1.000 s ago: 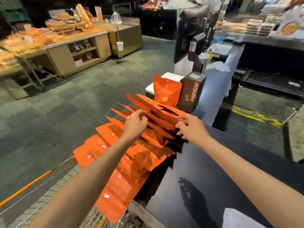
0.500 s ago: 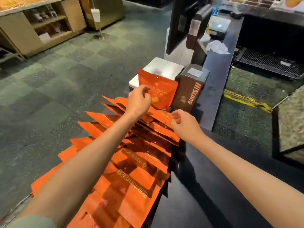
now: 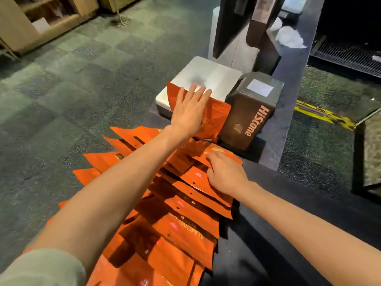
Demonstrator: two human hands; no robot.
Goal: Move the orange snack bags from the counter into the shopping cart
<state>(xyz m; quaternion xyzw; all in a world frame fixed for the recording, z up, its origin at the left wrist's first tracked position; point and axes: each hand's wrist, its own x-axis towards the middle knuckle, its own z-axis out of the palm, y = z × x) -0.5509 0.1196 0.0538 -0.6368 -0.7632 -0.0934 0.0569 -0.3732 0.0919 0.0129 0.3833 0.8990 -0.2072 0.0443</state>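
A long overlapping row of flat orange snack bags (image 3: 185, 205) lies along the left edge of the dark counter (image 3: 288, 213). At its far end one orange bag (image 3: 216, 116) stands upright against a white box. My left hand (image 3: 189, 112) lies flat on the front of that upright bag, fingers straight and spread. My right hand (image 3: 224, 174) rests on the topmost lying bags near the counter's middle, fingers bent down onto them. The shopping cart is out of view.
A white box (image 3: 206, 77) and a dark brown "HiStone" box (image 3: 253, 114) stand just beyond the bags. Behind them rise a dark monitor stand (image 3: 233, 23) and crumpled white paper (image 3: 290, 38). Green tiled floor (image 3: 72, 89) lies to the left, with wooden shelving (image 3: 41, 19).
My left hand has moved forward from the lying bags and opened flat against the upright bag. My right hand stays on the top lying bags. The camera has tilted down and closer.
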